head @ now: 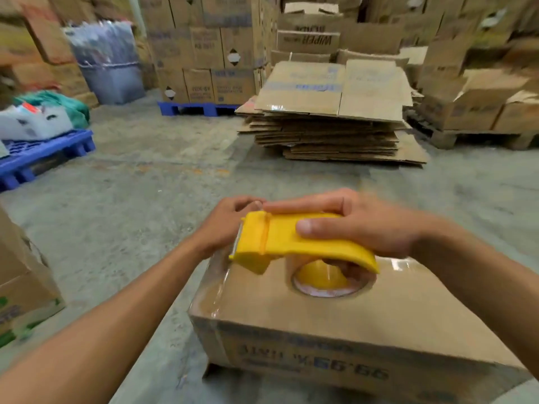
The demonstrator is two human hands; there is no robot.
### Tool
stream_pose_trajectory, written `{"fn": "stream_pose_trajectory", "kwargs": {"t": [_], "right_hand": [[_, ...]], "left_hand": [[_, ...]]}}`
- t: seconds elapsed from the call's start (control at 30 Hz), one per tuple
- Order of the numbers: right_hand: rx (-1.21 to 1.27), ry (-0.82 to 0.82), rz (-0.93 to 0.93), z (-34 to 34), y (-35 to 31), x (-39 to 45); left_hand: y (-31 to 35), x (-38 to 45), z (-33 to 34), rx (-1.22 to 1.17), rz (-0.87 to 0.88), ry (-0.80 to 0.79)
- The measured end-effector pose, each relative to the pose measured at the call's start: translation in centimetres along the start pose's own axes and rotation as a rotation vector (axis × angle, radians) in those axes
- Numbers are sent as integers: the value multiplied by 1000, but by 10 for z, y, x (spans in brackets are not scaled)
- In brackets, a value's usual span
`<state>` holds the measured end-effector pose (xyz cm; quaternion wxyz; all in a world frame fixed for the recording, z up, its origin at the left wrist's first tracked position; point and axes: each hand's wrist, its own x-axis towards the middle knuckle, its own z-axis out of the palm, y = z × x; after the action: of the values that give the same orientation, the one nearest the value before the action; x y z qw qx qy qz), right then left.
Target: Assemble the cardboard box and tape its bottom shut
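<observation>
A brown cardboard box (344, 319) stands upside down on the concrete floor, its printed side facing me. Clear tape runs across its upper face and down its left end. Over that left end my right hand (358, 223) grips a yellow tape dispenser (291, 240) from above, its roll of clear tape resting on the box. My left hand (227, 223) is just behind the dispenser's blade end, fingers curled at the box's far left edge, partly hidden by the dispenser.
A stack of flattened cardboard boxes (335, 118) lies on the floor ahead. Stacked cartons on a blue pallet (201, 107) stand behind it, another blue pallet (43, 156) is at left, and a carton (23, 284) stands near my left arm.
</observation>
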<state>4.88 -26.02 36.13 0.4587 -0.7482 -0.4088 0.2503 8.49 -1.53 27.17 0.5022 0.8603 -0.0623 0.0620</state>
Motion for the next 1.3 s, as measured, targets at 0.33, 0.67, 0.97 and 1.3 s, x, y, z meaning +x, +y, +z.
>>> {"fn": "stream_pose_trajectory", "kwargs": {"t": [0.33,0.67,0.97,1.3], "right_hand": [[618,169,53,-88,45,-31],[918,44,-63,-91,102,-56],[969,-99,-173,-93,109,-52],[965,-93,-118,-100,109,-56]], "left_hand": [[93,-10,14,-691,-453,-230],[120,-29,59,-801,-609,-441],[122,-29,76,-744,-663,-381],[115,-32,89,-845,-812,-498]]}}
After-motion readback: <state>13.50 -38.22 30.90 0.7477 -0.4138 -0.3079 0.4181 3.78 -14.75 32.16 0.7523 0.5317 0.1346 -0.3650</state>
